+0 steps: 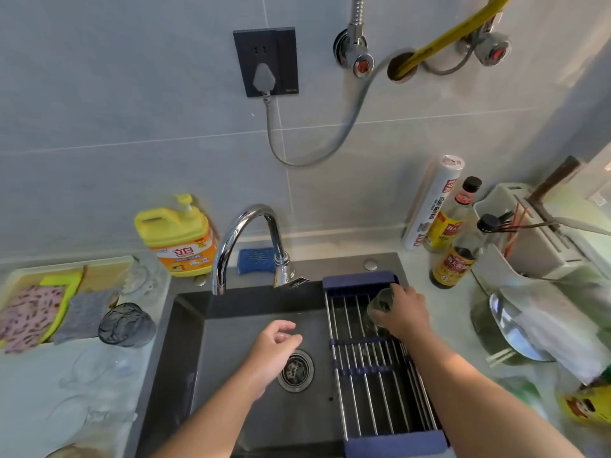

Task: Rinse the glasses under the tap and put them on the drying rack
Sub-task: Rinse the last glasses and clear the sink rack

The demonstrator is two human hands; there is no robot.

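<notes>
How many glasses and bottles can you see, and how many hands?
Glasses: 2, one in the right hand over the drying rack (glass), one dark glass on the counter left of the sink.
Dark sauce bottles: 2.
Yellow soap jug: 1.
Hands: 2, left hand empty.
Total: 7.

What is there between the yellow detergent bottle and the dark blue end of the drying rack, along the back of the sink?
In the head view, a blue sponge and the chrome tap lie between the detergent bottle and the drying rack.
</notes>
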